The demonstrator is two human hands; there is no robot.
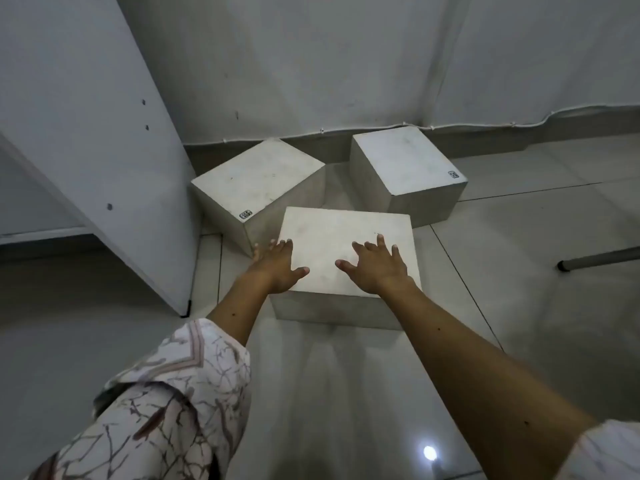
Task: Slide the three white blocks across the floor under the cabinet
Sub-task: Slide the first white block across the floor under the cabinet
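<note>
Currently: left hand (pixel 277 268) + right hand (pixel 375 268) flat, fingers spread, palms down on near white block (pixel 346 237), nothing gripped | other two blocks (pixel 258 180) (pixel 405 161) beyond, by wall | cabinet panel (pixel 86 133) left.
</note>
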